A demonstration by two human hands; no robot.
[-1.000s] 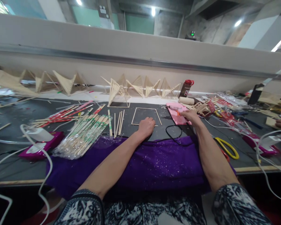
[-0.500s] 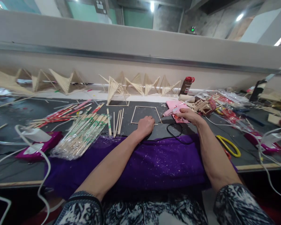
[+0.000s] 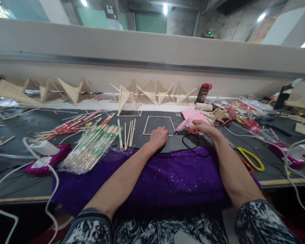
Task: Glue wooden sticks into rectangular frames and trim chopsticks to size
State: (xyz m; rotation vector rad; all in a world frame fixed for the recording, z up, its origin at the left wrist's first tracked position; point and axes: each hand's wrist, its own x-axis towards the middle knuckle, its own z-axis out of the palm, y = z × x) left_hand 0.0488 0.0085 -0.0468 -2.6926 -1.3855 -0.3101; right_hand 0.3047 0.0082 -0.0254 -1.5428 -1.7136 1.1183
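Note:
A four-sided frame of thin wooden sticks (image 3: 159, 117) lies flat on the dark tabletop in front of me. My left hand (image 3: 159, 136) is closed over its near stick (image 3: 147, 134), fingers curled down and covering most of that stick. My right hand (image 3: 202, 126) grips a pink hot glue gun (image 3: 187, 124) by its handle. The gun's nozzle points left and down, close to the lower end of the frame's right stick (image 3: 172, 124); whether it touches cannot be made out. A black cord (image 3: 190, 146) loops below the gun.
Loose sticks (image 3: 128, 134) and a plastic bag of sticks (image 3: 91, 149) lie to the left. Stick models (image 3: 152, 93) stand along the back, near a red-capped bottle (image 3: 203, 93). Yellow-handled scissors (image 3: 252, 159) and a magenta power strip (image 3: 287, 155) are at right. Purple cloth (image 3: 183, 179) covers the front edge.
My right hand has tilted the glue gun, bringing its nozzle down and slightly left toward the frame's near right corner. My left hand stays on the near stick. The view has shifted slightly.

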